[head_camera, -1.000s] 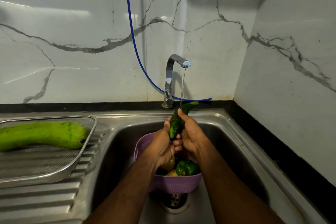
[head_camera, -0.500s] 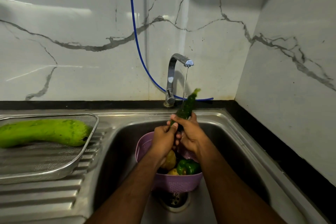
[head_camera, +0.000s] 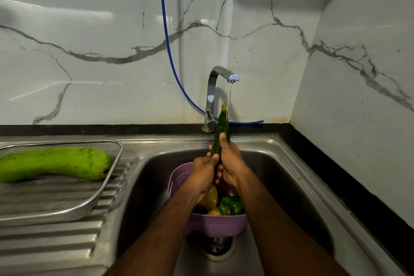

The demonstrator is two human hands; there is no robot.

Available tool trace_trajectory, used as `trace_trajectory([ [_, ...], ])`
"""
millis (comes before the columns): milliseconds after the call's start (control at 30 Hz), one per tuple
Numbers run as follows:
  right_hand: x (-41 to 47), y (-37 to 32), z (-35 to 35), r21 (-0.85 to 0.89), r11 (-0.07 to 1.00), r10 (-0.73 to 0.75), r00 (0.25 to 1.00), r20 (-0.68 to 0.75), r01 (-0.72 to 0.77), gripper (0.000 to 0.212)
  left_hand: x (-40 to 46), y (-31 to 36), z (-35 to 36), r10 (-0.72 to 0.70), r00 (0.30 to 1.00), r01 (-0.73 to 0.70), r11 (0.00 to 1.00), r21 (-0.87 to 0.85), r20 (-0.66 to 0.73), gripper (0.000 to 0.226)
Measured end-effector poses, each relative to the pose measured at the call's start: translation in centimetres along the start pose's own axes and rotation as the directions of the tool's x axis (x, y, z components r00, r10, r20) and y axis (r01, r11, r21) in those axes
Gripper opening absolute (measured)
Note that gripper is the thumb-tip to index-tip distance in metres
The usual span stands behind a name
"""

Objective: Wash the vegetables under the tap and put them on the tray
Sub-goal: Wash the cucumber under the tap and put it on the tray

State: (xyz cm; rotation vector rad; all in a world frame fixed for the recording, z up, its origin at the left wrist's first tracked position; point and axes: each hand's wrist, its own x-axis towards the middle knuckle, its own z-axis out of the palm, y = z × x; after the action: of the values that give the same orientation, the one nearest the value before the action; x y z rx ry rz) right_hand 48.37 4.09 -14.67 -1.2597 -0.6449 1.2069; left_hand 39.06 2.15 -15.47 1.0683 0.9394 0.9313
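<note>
A dark green bitter gourd (head_camera: 221, 125) stands almost upright under the thin stream from the chrome tap (head_camera: 215, 94). My left hand (head_camera: 205, 173) grips its lower end and my right hand (head_camera: 230, 161) grips it a little higher. Below my hands a purple colander (head_camera: 215, 224) sits in the sink (head_camera: 291, 186) and holds a green capsicum (head_camera: 231, 205) and some yellowish vegetables. On the left drainboard a wire-mesh metal tray (head_camera: 67, 204) carries a long light green bottle gourd (head_camera: 56, 162).
A blue hose (head_camera: 168, 47) runs down the marble wall and behind the tap. The sink drain (head_camera: 216, 247) lies just in front of the colander. A marble side wall closes the right, with a black counter strip (head_camera: 336, 170) along it.
The bitter gourd has swung from a slant to nearly upright and risen further into the stream. Both hands kept hold of it and shifted along it.
</note>
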Motion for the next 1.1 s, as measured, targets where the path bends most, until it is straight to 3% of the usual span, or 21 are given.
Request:
trace_trajectory([
  [133, 0.1, 0.2, -1.6, 0.098, 0.994, 0.034, 0.980, 0.198, -0.054, 0.037, 0.0, 0.3, -0.3, -0.045, 0.999, 0.043, 0.992, -0.118, -0.021, 0.033],
  [233, 0.1, 0.4, -1.8, 0.133, 0.990, 0.009, 0.967, 0.253, -0.044, 0.033, 0.4, 0.1, -0.3, -0.031, 0.998, 0.025, 0.994, -0.108, -0.046, 0.038],
  [333, 0.1, 0.3, -0.8, 0.088, 0.995, 0.022, 0.985, 0.173, -0.038, 0.022, 0.7, 0.0, -0.4, 0.036, 0.997, -0.037, 0.999, -0.020, -0.073, 0.041],
  [433, 0.2, 0.3, -0.1, 0.041, 0.998, 0.048, 0.999, -0.006, -0.048, 0.045, 0.4, -0.3, -0.4, 0.104, 0.992, -0.096, 0.990, 0.104, -0.065, 0.040],
  [533, 0.6, 0.4, -0.2, 0.019, 0.999, 0.051, 0.995, -0.089, -0.050, 0.058, 0.5, -0.7, -0.3, 0.168, 0.985, -0.158, 0.973, 0.168, -0.047, 0.036],
  [700, 0.9, 0.3, -0.7, 0.003, 1.000, 0.026, 0.993, -0.115, -0.026, 0.049, 0.9, -0.9, -0.8, 0.234, 0.969, -0.212, 0.955, 0.209, -0.086, 0.031],
  [933, 1.4, 0.7, -1.4, 0.241, 0.969, -0.021, 0.992, -0.128, 0.052, 0.035, 0.8, 0.0, -0.7, 0.272, 0.958, -0.242, 0.936, 0.257, -0.088, 0.024],
  [1100, 1.6, 0.5, -1.5, 0.191, 0.979, -0.029, 0.983, -0.179, 0.064, 0.033, 1.4, 0.3, -0.3, 0.170, 0.983, -0.132, 0.911, 0.390, -0.064, 0.028],
])
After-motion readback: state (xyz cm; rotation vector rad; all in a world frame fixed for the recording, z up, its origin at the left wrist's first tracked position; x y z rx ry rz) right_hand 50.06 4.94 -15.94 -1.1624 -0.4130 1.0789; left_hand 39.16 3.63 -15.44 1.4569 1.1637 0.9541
